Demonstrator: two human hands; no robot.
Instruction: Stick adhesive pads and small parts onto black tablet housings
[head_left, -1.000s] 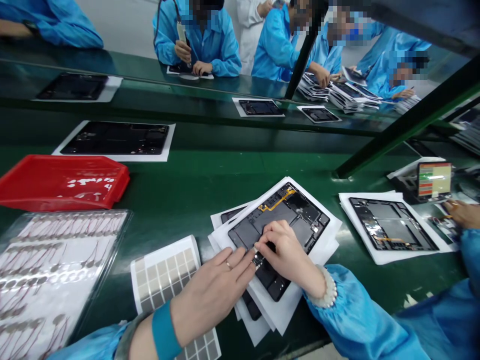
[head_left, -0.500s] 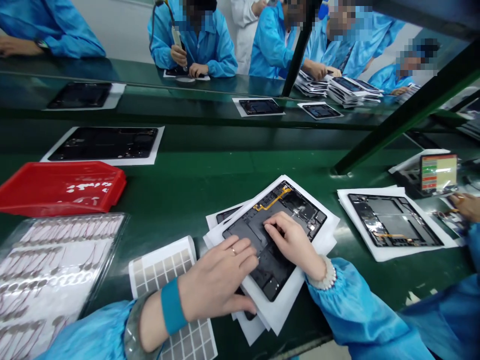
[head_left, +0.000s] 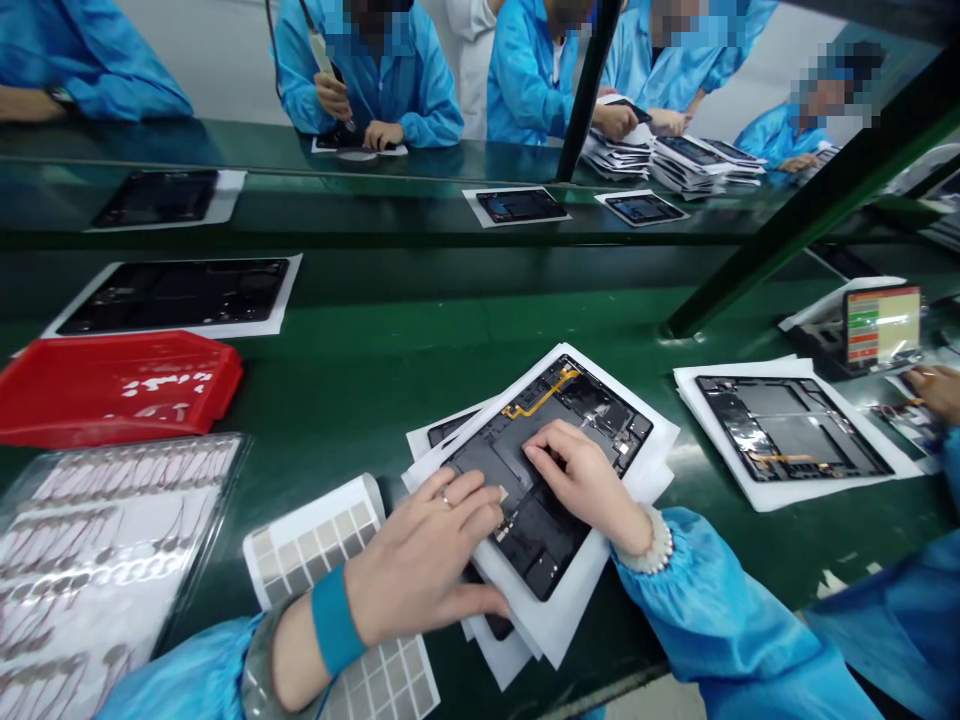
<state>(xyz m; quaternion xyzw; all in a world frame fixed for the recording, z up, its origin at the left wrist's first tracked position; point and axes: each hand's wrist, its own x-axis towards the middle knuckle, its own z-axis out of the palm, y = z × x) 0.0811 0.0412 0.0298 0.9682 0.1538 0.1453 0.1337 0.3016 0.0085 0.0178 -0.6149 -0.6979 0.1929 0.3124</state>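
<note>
A black tablet housing (head_left: 525, 440) with an orange flex cable lies tilted on white sheets (head_left: 577, 615), with another device partly showing beneath. My left hand (head_left: 427, 550) rests over its left edge, fingers spread and thumb apart, holding nothing. Over the middle of the housing, my right hand (head_left: 577, 475) is closed with thumb and fingertips together; whatever is between them is hidden. Left of the stack lies a sheet of grey square stickers (head_left: 311, 545), partly under my left forearm.
A red bin (head_left: 120, 385) and a clear tray of wired parts (head_left: 112, 530) sit at left. Another open housing (head_left: 795, 425) lies at right, beside a small screen (head_left: 883, 325) and a co-worker's hand (head_left: 934, 390). A green post (head_left: 795, 220) slants overhead. More housings and people are beyond.
My left hand has shifted slightly left, uncovering small parts at the housing's lower left. My right hand stays almost in place, still closed. The view has shifted a little.
</note>
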